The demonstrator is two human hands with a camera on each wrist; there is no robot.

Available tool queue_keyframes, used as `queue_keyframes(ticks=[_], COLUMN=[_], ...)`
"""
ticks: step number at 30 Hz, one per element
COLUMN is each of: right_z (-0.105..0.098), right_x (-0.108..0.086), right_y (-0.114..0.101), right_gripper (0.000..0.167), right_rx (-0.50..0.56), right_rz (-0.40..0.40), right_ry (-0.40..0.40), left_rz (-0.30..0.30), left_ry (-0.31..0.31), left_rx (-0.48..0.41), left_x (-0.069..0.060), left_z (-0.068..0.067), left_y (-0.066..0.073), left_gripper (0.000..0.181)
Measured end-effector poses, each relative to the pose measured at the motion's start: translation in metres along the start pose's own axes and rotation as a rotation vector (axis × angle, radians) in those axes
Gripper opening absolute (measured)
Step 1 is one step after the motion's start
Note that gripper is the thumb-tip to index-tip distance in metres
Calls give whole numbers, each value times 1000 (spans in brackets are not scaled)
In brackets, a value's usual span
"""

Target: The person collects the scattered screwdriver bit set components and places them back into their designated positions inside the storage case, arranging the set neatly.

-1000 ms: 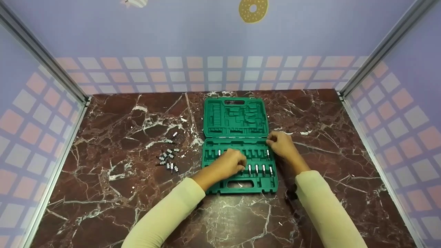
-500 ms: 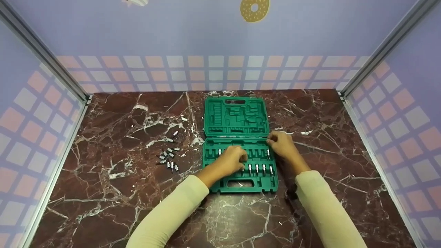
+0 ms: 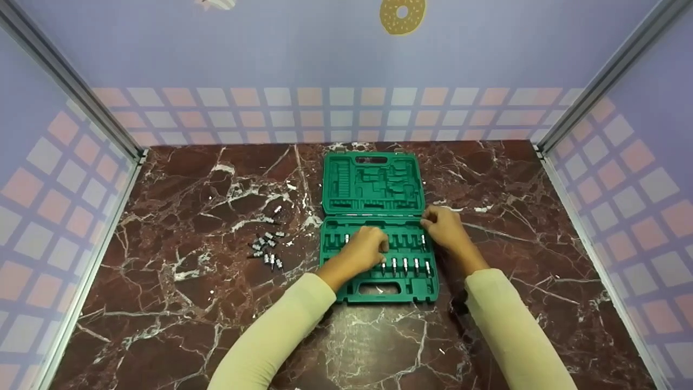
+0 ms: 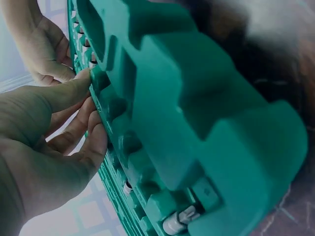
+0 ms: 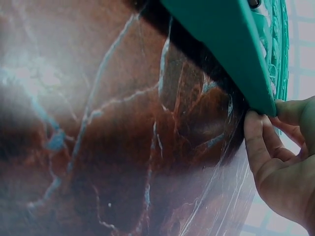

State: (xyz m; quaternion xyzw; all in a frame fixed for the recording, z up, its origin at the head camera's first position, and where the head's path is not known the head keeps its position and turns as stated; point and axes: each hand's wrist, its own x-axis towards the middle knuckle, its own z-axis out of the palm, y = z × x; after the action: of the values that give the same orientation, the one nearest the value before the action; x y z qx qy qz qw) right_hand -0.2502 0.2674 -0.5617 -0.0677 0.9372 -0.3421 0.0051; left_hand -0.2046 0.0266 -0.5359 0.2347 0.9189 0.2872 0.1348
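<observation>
A green tool case lies unfolded on the table, its moulded lid leaning away behind the tray. My left hand reaches over the tray with bent fingers. Its thumb tip is against a silver bit socket in the front row, partly covered by the fingers. To the right in that row stand several bit sockets. Another bit socket sits at the back row's right end, and one shows left of the hand. My right hand pinches the case's right edge near the hinge.
Several loose bit sockets lie in a scattered heap on the marbled table, left of the case. Purple panels with a checked pattern close in the back and both sides.
Above the front row, my left hand shifts slightly up and right; the bit socket at its fingertips shows more clearly in its slot. The right hand keeps its hold on the case edge.
</observation>
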Motion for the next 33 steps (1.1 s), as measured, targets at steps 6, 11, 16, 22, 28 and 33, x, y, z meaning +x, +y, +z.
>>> queue_keyframes(ticks=[6,11,16,22,28,33], right_z=[1,1,0,0,1,1], right_x=[-1,-2,-2,-1,-2,-3], right_y=[2,2,1,0,-2,-3], right_gripper=[6,6,6,7,7,6], right_rx=[-13,-16,-14,-10,3,8], right_rz=[-11,1,4,17,36,47], right_ry=[8,14,19,20,18,23], left_rz=[-3,-1,14,21,29,47], left_ry=[10,23,34,48,90,134], left_rx=[-62,-107,-139,-197,-268,-301], left_x=[-1,-1,-1,-3,-10,-16], left_z=[3,4,5,1,-3,-12], left_y=[-3,-5,-7,-9,-16,-22], left_gripper=[15,15,14,13,12,12])
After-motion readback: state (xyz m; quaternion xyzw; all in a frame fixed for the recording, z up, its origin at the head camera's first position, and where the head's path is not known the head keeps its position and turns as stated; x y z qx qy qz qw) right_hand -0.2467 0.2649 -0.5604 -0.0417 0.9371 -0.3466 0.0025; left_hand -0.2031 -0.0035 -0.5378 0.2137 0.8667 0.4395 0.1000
